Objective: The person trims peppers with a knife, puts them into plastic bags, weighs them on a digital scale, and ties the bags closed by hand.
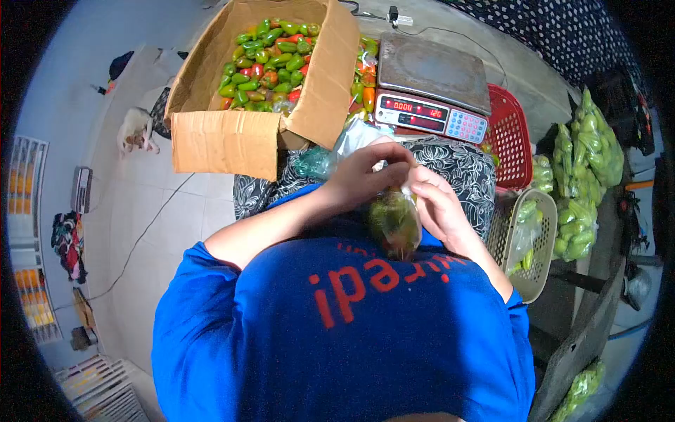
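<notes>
A clear plastic bag of green and reddish peppers (pixel 395 221) hangs in front of my chest. At its gathered top, my left hand (pixel 369 172) and my right hand (pixel 437 200) are close together, fingers pinched on the bag's neck. Beyond my hands, a digital scale (pixel 430 70) shows red figures, and its metal plate bears nothing. A large open cardboard box (pixel 327 77) at the upper left holds many green and red peppers (pixel 271 63). White and teal plastic bags (pixel 315 163) lie by my left wrist, over my patterned black cloth.
A red basket (pixel 517 133) stands right of the scale, with a beige basket (pixel 538 271) nearer to me. Filled bags of green produce (pixel 587 169) are stacked at the right. A cable (pixel 151 232) crosses the floor at left, where an animal (pixel 135 131) lies.
</notes>
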Demonstrator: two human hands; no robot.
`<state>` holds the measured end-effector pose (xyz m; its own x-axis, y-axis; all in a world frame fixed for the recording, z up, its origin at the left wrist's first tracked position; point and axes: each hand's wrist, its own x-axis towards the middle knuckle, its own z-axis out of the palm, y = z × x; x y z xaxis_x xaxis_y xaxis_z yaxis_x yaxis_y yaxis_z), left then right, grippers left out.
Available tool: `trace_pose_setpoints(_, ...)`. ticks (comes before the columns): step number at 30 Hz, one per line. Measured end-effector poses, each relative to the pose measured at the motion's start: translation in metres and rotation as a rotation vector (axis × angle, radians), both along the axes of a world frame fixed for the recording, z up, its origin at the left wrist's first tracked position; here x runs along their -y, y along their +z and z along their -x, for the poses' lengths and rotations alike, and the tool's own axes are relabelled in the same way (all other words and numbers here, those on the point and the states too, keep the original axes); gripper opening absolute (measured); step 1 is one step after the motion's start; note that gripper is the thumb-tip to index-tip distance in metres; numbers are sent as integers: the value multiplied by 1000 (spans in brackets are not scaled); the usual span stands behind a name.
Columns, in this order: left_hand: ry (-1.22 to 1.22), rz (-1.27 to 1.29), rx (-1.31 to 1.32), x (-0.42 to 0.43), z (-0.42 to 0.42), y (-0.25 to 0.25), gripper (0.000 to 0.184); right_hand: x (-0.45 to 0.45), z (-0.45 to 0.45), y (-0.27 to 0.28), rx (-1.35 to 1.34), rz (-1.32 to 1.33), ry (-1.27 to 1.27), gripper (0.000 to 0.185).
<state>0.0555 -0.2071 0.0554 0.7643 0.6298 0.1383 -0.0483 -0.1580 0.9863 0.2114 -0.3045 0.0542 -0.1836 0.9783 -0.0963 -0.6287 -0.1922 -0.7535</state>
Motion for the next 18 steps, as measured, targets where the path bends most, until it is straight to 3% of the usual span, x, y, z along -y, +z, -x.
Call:
trace_pose_setpoints(3,-75,-38,1,3,0,-2,25,2,-5,-13,-78,-6,18,21)
trace_pose_setpoints(5,-95,123,32,7,1,-10,26,5,-7,-7,-1,-4,40,19)
trace_pose_setpoints(9,-219,422,134,10,0,-13,31,10,-5,-8,791,-318,-190,21)
trace_pose_setpoints(13,-293,446,85,10,0,-13,33,10,-11,25,1356,-533,-397,31)
trace_pose_setpoints(15,-391,414,-5,7,-1,-9,35,3,-20,44,1577,-590,-331,33)
trace_pose_setpoints(18,-418,358,-112,4,-4,-12,32,4,-31,66,1664,-552,-62,23)
